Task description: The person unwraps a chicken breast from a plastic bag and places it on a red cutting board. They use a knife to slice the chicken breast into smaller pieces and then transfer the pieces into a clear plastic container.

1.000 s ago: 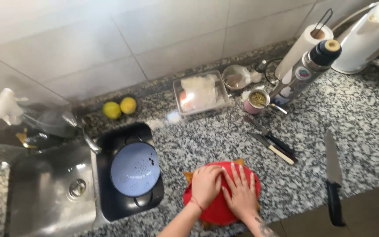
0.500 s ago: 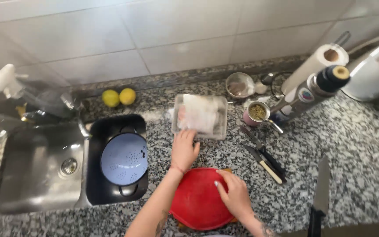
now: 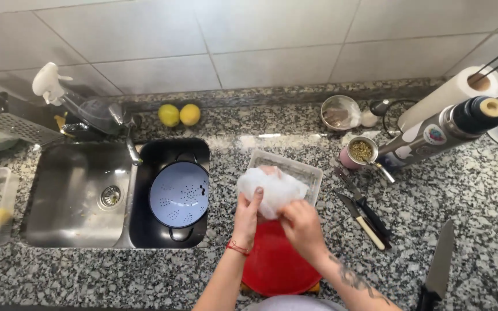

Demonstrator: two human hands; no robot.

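Both of my hands hold a crumpled white plastic wrap bundle (image 3: 272, 189) above the near end of a clear rectangular tray (image 3: 298, 170). My left hand (image 3: 248, 216) grips the bundle's left side with the thumb up. My right hand (image 3: 301, 224) pinches its lower right edge. Under my hands a round red cutting board (image 3: 275, 266) lies on the speckled granite counter (image 3: 462, 190).
A pale blue colander (image 3: 178, 194) sits in a black pot in the sink (image 3: 76, 196). Two lemons (image 3: 180, 114) lie by the wall. Small knives (image 3: 364, 212), a large knife (image 3: 438, 262), a cup of herbs (image 3: 359, 152), a thermos (image 3: 445, 129) and a paper towel roll (image 3: 451, 95) stand right.
My left hand reached to the tray, then both hands lifted the white plastic bundle out of it. The view moved closer and shifted left.
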